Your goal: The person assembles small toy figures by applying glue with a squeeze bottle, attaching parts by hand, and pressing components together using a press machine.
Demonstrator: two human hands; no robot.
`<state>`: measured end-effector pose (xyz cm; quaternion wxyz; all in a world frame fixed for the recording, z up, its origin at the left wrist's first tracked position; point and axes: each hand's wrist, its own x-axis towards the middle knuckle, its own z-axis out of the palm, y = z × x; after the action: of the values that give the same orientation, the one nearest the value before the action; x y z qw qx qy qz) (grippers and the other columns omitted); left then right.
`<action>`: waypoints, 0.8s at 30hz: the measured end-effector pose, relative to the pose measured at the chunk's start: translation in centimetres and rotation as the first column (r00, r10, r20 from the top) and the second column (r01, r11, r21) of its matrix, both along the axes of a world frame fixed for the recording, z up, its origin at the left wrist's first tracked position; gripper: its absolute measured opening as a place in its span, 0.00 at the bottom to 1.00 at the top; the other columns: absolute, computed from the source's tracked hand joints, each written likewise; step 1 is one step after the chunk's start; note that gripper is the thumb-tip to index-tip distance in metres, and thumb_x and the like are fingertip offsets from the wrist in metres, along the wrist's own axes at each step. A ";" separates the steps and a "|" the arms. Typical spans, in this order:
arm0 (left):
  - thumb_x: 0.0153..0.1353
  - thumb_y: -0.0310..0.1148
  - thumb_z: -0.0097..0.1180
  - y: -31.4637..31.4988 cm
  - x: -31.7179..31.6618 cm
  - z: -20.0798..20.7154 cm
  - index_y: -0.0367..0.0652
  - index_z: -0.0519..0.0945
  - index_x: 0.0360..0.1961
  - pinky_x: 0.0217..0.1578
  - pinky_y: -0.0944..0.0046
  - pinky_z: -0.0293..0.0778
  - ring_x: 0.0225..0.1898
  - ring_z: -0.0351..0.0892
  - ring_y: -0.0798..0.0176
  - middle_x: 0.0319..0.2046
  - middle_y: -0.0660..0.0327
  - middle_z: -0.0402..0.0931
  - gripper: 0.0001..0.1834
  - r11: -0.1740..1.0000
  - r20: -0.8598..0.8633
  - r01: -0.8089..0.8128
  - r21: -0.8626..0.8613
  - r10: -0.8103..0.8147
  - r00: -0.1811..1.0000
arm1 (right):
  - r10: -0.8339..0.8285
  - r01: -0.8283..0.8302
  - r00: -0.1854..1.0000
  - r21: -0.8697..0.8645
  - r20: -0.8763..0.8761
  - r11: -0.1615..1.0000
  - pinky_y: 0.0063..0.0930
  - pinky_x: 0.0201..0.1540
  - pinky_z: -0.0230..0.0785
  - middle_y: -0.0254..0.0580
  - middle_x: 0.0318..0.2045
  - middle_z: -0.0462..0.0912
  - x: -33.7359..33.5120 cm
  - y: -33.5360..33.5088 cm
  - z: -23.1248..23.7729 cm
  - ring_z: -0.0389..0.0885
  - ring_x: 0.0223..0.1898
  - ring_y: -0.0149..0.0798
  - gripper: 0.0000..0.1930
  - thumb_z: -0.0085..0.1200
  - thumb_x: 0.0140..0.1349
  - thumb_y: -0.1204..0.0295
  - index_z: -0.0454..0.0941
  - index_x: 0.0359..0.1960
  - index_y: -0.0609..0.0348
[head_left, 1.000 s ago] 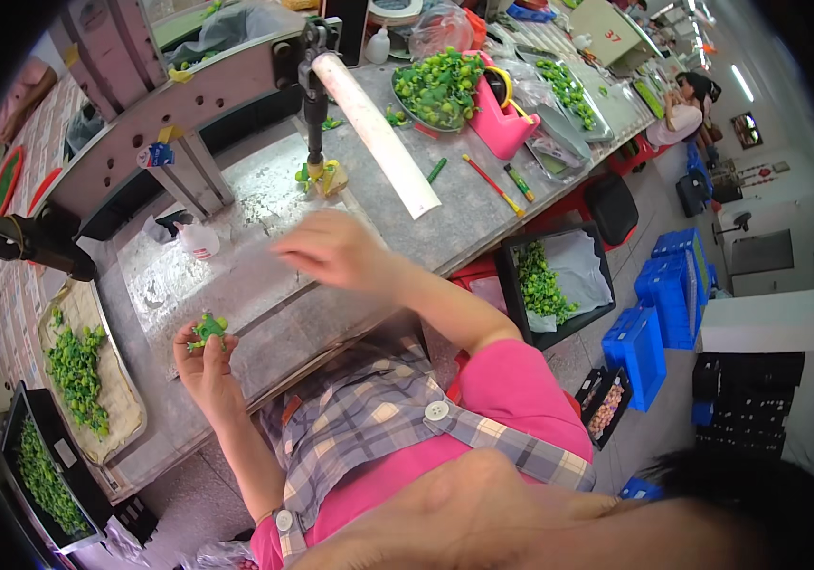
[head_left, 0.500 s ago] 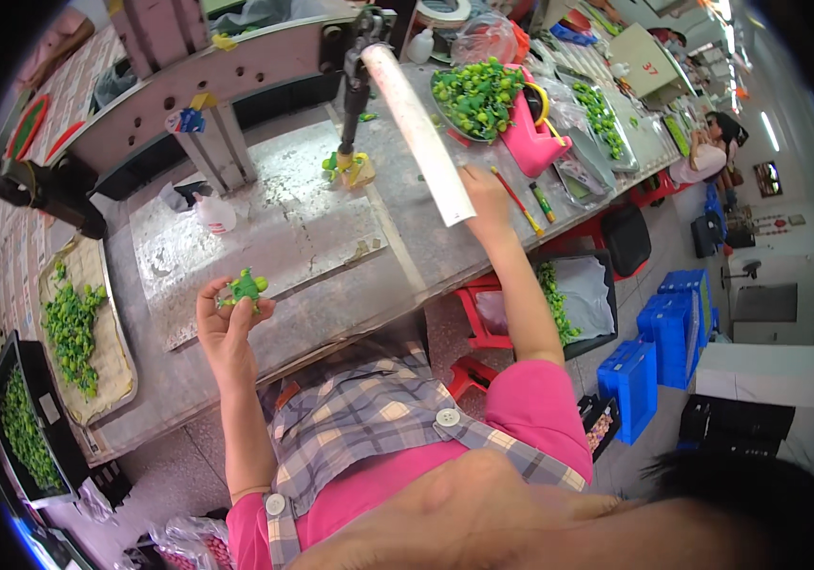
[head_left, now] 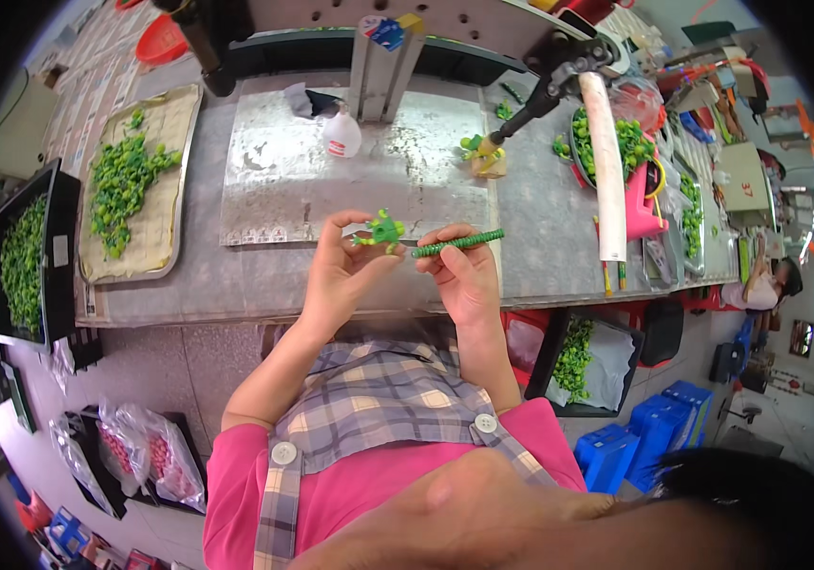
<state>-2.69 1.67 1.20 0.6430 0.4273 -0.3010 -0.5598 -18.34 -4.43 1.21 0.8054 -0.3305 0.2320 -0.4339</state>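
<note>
Above the bench's front edge my left hand (head_left: 336,275) pinches a small green and yellow-green plastic toy figure (head_left: 384,231) between thumb and fingers. Close on its right, my right hand (head_left: 469,285) grips a thin dark-green ribbed stick (head_left: 464,243). One end of the stick points at the figure, with a small gap visible between them. Beyond the hands, a yellowish block (head_left: 491,169) sits under the tip of a black metal lever (head_left: 545,95), with green and yellow pieces beside it.
A lined tray (head_left: 184,180) of green figures lies left, beside a black crate (head_left: 63,252) of more. A white bottle (head_left: 341,135) stands behind a metal plate (head_left: 274,204). A white tube (head_left: 603,171) hangs right, near a pink tape dispenser (head_left: 644,217).
My right hand has come from the right side of the bench to the middle and now holds the ribbed stick. My left hand still holds the figure. The view has turned.
</note>
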 end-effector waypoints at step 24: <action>0.52 0.18 0.53 0.9 0.0 0.3 0.43 0.58 0.49 0.40 0.70 0.70 0.43 0.75 0.64 0.40 0.58 0.67 0.25 0.996 0.091 -0.058 -0.074 0.065 0.994 | -0.045 0.006 0.980 -0.199 -0.194 0.980 0.23 0.37 0.70 0.45 0.32 0.79 1.0 1.3 1.2 0.77 0.33 0.33 0.09 0.54 0.52 0.79 0.72 0.36 0.66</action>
<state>-2.69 2.59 1.52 0.6599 0.4391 -0.3371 -0.5079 -17.37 -3.08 2.37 0.7359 -0.4471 0.2711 -0.4301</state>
